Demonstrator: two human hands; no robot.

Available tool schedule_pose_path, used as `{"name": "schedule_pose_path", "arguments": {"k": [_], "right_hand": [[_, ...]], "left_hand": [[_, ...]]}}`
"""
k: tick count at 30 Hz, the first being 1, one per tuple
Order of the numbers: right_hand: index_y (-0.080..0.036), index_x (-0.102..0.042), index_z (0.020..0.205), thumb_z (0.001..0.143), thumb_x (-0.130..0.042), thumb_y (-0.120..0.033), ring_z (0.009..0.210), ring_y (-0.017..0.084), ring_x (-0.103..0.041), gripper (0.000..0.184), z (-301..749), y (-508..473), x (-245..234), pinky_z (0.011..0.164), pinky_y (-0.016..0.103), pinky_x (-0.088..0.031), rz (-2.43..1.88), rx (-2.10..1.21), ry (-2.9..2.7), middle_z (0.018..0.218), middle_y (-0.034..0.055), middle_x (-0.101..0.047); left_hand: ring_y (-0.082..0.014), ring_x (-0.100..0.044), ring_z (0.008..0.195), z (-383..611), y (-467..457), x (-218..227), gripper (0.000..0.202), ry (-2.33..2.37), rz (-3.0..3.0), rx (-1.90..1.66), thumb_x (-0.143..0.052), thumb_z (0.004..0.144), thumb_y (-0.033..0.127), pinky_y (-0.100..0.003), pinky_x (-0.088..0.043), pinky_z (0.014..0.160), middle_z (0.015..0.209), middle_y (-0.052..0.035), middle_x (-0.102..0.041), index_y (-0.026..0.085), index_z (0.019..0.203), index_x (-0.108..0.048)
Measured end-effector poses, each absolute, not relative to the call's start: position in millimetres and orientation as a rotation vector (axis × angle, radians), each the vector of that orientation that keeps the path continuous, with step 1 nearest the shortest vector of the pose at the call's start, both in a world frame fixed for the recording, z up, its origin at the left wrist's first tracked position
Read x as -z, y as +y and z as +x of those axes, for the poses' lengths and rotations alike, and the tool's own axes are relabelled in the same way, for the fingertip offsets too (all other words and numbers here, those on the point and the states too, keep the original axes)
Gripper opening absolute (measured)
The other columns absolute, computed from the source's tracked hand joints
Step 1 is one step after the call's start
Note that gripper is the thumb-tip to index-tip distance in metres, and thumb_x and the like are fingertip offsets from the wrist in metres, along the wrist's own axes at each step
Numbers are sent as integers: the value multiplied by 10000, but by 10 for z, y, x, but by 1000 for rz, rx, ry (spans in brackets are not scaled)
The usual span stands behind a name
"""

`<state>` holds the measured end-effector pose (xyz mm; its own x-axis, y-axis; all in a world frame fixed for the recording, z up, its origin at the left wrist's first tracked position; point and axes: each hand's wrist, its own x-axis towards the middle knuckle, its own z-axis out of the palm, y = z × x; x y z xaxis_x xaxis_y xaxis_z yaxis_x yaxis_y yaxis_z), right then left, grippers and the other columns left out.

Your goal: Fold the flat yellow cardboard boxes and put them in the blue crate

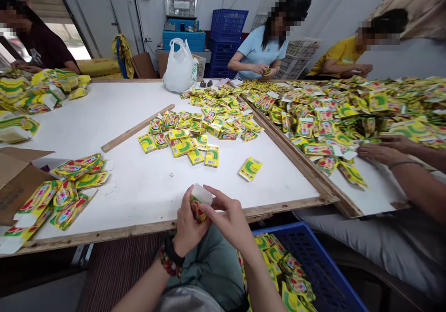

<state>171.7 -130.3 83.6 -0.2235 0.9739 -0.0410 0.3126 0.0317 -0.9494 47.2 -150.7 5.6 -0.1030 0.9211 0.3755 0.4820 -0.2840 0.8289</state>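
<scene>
Both of my hands hold one small yellow-green carton (198, 203) just over the near edge of the white table (139, 186). My left hand (186, 226) is wrapped round its lower part; a bead bracelet and a dark band sit on that wrist. My right hand (228, 216) pinches the carton's white top flap with thumb and fingers. A single folded carton (250, 169) lies on the table beyond my right hand. A loose pile of the same cartons (195, 130) covers the table's middle.
A blue crate (313, 265) with cartons stands by my right knee. Flat cartons (66, 195) and a cardboard box (17, 177) lie left. A wooden stick (137, 127) and a white plastic bag (180, 68) are farther off. Other people work around; a neighbour's arm (400, 163) reaches in right.
</scene>
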Motion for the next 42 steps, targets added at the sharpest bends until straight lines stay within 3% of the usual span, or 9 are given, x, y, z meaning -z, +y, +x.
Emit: {"name": "schedule_pose_path", "arguments": {"k": [7,10,13,17,21,25,29,36,42], "right_hand": [[-177,-679,1141,673,-725,-325,769,159,-630,493,1638,-1335,-512,724,260,-518,-1218,-1577,-960,901,21,-707],[-198,-660,1194,712,-710,-342,950,195,-646,505,1564,-1413,-400,863,304,-517,-1129,-1610,-935,1094,44,-693],[-199,-669,1180,776,-678,-423,1121,229,-605,462,1547,-1482,-333,1015,372,-456,-1137,-1528,-931,1228,70,-640],[-204,-674,1165,796,-663,-436,1074,239,-644,436,1587,-1506,-304,1005,431,-475,-1195,-1439,-897,1156,80,-674],[-231,-687,1138,825,-634,-353,1175,237,-591,340,1610,-1576,-340,1039,406,-457,-1172,-1107,-1295,1226,69,-628],[-218,-697,1118,824,-626,-314,1085,233,-645,318,1597,-1635,-393,944,350,-528,-1295,-812,-1460,1167,59,-658],[-179,-701,1112,850,-584,-399,833,211,-706,361,1595,-1587,-447,781,348,-587,-1487,-943,-1300,1041,54,-711],[-191,-588,1284,869,-574,-354,959,227,-682,446,1575,-1596,-448,837,354,-564,-1346,-913,-1622,1171,73,-667],[-151,-432,1412,920,-496,-313,766,160,-684,523,1504,-1653,-396,685,265,-549,-1363,-791,-1668,1191,113,-654]], "left_hand": [[-215,-641,971,490,-1518,48,565,1437,2039,-1581,-579,755,243,-336,-547,764,1110,-98,-605,200,1279,-370],[-211,-635,980,474,-1522,66,585,1357,2131,-1645,-540,740,215,-335,-549,758,1095,-102,-595,191,1291,-347],[-204,-628,973,470,-1499,38,592,1291,2145,-1641,-538,763,226,-327,-541,757,1093,-108,-586,179,1311,-318],[-187,-624,919,479,-1453,22,503,1091,2134,-1603,-570,758,203,-296,-516,720,1011,-68,-597,209,1219,-370],[-231,-620,982,473,-1471,56,584,1218,2115,-1465,-578,753,276,-345,-513,757,1132,-128,-559,185,1264,-309],[-234,-647,862,454,-1494,32,580,1297,2033,-1111,-560,760,312,-348,-506,695,1063,-117,-598,180,1259,-296],[-239,-639,806,452,-1493,-1,598,1377,1995,-1003,-565,730,318,-350,-483,672,987,-89,-621,179,1246,-296],[-205,-590,682,438,-1469,-2,544,1390,1875,-1046,-536,802,390,-311,-427,588,891,-62,-596,165,1238,-301],[-212,-591,880,422,-1487,58,476,1299,1887,-1200,-476,852,308,-342,-468,730,1082,-111,-536,180,1265,-277]]}}
